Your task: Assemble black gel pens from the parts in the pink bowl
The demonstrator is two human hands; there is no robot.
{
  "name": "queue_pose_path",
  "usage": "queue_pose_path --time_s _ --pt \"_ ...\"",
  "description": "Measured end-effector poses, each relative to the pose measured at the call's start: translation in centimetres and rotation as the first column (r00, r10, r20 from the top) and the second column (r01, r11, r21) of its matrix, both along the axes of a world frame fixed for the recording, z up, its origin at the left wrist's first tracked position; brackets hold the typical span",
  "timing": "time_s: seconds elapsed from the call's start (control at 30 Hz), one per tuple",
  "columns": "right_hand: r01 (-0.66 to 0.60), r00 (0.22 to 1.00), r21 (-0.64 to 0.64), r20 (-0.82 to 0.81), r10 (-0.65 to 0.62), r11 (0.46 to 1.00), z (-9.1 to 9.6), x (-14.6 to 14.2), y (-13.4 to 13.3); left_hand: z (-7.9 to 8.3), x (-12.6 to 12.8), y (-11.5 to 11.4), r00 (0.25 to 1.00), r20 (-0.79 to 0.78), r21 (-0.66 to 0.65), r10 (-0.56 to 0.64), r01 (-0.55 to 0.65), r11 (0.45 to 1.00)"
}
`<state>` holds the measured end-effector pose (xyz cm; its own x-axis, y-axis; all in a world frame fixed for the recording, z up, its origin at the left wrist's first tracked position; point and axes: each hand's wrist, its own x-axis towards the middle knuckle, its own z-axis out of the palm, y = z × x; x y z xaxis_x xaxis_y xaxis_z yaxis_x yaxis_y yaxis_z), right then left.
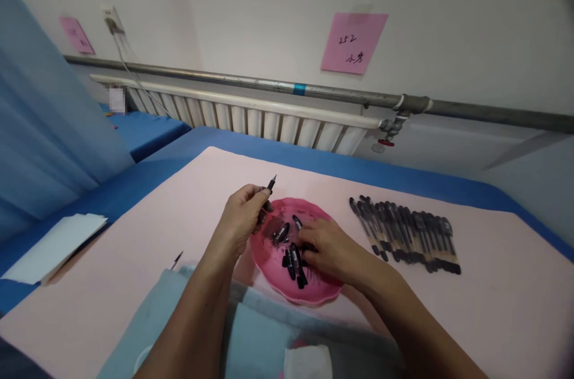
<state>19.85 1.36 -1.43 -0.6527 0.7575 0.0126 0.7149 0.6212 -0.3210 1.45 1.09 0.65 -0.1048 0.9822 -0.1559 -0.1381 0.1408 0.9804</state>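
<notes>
My left hand (244,211) is closed around a black pen (271,183), its bare metal tip pointing up and away over the rim of a pink plate (269,265) with a wavy edge. On the plate lie several black pen caps (293,262) and scattered dark bits. My right hand (329,247) reaches over the plate's right side, its fingers curled in on a dark pen cap (307,247) that they partly hide. Right of the plate, several capped pens (403,232) lie side by side in a row.
A pink sheet (493,283) covers the blue table (287,149). At the left lie a dark, pointed thin object (177,259) and white paper (58,247). A blue curtain (49,116) hangs left. Behind are a radiator (251,119) and a pipe (251,81).
</notes>
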Motion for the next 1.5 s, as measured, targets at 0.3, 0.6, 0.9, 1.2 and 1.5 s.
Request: queue_pose_path --time_s 0.3,0.6,0.9,1.2,1.5 --pt "0.067 0.988 -0.035 0.139 -0.062 0.997 0.2 0.5 0.1 -0.1 0.2 0.1 0.998 -0.067 -0.010 -0.011 0.010 1.000" --pt "-0.062 0.996 -0.004 -0.064 0.062 0.998 -0.4 0.0 -0.2 0.1 0.0 0.1 0.999 -0.050 -0.029 0.008 -0.010 1.000" --pt "0.040 0.997 0.071 -0.063 -0.035 0.997 -0.9 -0.8 0.0 0.1 -0.4 0.1 0.999 -0.031 -0.033 0.031 -0.032 0.999" --pt "0.039 0.997 0.094 0.060 -0.045 0.995 -2.0 -2.4 -0.6 -0.3 -0.1 0.3 0.998 -0.065 -0.022 0.023 -0.024 0.999" --pt "0.098 0.993 0.094 0.060 -0.104 0.991 -2.1 -2.5 -0.4 -0.7 -0.1 0.4 0.991 -0.133 0.001 0.010 -0.010 1.000"
